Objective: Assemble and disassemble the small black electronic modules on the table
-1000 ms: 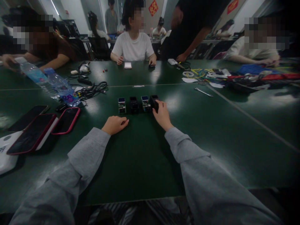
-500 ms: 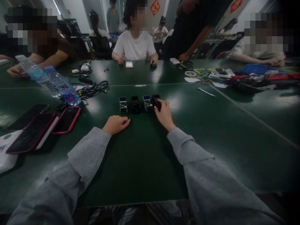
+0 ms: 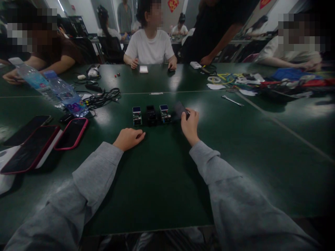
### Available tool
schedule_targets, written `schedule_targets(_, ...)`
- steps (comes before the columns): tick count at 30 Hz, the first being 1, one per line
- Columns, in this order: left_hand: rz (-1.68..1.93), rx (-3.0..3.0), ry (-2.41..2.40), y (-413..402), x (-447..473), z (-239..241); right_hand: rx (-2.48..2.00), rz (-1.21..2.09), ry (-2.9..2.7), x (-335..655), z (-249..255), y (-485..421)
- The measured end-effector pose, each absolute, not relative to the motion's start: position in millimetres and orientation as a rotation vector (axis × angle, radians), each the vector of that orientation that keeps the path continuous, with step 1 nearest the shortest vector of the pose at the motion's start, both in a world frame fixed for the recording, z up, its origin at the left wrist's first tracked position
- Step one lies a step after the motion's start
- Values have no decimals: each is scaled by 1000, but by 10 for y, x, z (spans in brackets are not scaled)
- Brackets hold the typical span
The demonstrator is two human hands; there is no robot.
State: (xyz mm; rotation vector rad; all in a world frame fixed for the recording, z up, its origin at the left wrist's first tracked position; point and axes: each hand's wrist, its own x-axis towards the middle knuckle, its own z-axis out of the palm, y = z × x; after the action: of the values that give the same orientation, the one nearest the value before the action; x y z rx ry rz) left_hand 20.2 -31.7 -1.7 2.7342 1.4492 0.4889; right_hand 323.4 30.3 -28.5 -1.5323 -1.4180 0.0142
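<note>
The right hand (image 3: 190, 126) is gripping a black box (image 3: 179, 111). The left hand (image 3: 129, 138) is resting curled on the tabletop (image 3: 151, 184), a small circuit board (image 3: 137, 116) sitting just beyond it.

Case (image 3: 151, 116) sat on green table (image 3: 154, 181). Board (image 3: 136, 116) stood just left of case, second board (image 3: 165, 114) just right. Farther right of case, right hand (image 3: 190, 125) gripped dark block (image 3: 179, 111), tilted and blurred. Left hand (image 3: 128, 138) rested near-left of case. Phone (image 3: 71, 134) lay well left of case; spanner (image 3: 232, 100) right of case, farther back.
</note>
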Motion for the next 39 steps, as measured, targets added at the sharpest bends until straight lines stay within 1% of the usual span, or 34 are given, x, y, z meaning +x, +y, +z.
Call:
schedule_targets(8, 523, 2686, 1457, -325, 214, -13, -1545, 80, -1329, 3365, -305, 385)
schedule_targets(15, 610, 2617, 1413, -321, 208, -21, -1565, 3, -1380, 3314, -287, 348)
schedule_targets(23, 503, 2654, 1453, -329, 226, 13, -1449, 209, -1359, 3275, -229, 302)
schedule_targets(29, 521, 2661, 1402, -333, 223, 21, -1501, 254, -1357, 3293, -252, 322)
schedule_targets(36, 311, 2796, 1361, -358, 255, 82, -1520, 288, -1415, 3355, -321, 334)
schedule_targets(39, 286, 2777, 1356, -362, 263, 97, -1532, 318, -1465, 3362, -325, 324)
